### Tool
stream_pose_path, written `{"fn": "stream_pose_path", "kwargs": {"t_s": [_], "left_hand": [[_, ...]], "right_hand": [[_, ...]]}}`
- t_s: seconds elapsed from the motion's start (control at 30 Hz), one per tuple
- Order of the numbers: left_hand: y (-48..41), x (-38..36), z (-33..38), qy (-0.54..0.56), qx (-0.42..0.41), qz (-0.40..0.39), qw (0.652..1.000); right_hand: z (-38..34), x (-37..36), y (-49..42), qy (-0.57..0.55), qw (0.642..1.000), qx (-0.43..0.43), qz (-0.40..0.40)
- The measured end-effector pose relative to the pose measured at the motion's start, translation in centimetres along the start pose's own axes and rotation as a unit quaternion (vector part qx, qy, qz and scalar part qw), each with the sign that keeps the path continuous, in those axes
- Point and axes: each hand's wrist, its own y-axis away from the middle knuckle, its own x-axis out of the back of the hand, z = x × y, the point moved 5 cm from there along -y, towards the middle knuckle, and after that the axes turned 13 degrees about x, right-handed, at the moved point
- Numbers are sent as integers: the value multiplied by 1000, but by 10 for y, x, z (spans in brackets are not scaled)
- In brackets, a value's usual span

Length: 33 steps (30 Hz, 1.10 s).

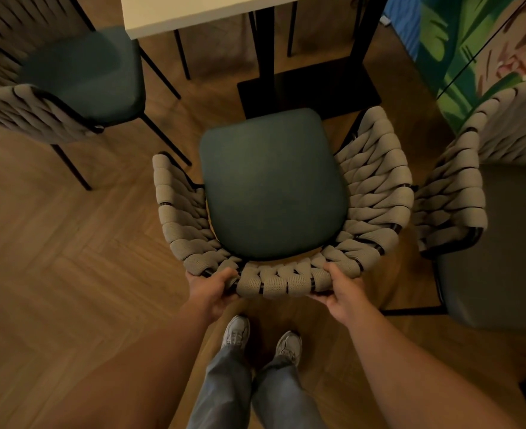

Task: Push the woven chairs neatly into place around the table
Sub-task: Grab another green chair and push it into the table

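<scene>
Head view: left hand (210,289), right hand (340,292) clutch woven chair (376,187); fingertips hidden

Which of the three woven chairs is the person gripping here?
The middle chair: left hand and right hand both clasp its woven backrest. The chair at left and the chair at right are untouched.

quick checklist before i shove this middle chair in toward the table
1. Left hand gripping the chair back: ok.
2. Right hand gripping it too: ok.
3. Seat facing the table: ok, roughly square.
4. Path ahead: not ok, the black table base sits right in front.
5. Side gap to the right chair: not ok, the woven sides almost touch.
6. Chair legs free of the base: cannot tell, hidden under the seat.
</scene>
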Motion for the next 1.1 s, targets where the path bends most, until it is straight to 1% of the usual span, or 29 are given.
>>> {"fn": "stream_pose_path", "kwargs": {"t_s": [0.23,0.37,0.53,0.77,1.0,1.1], "left_hand": [[-3,7,13,-18,-32,21,999],[-1,9,16,-32,-31,25,999],[0,4,7,-28,-22,-2,999],[-12,-2,11,-31,-15,-4,999],[-1,-7,13,-57,-5,-7,998],[13,-10,13,-99,-9,2,995]], "right_hand": [[8,-10,1,-5,1000,-9,-8],[8,-10,2,6,1000,-13,-8],[2,-3,-4,16,1000,-5,-1],[-11,-7,-11,17,1000,10,-13],[-16,-6,-10,29,999,7,-19],[-18,-3,-1,54,998,20,-31]]}}
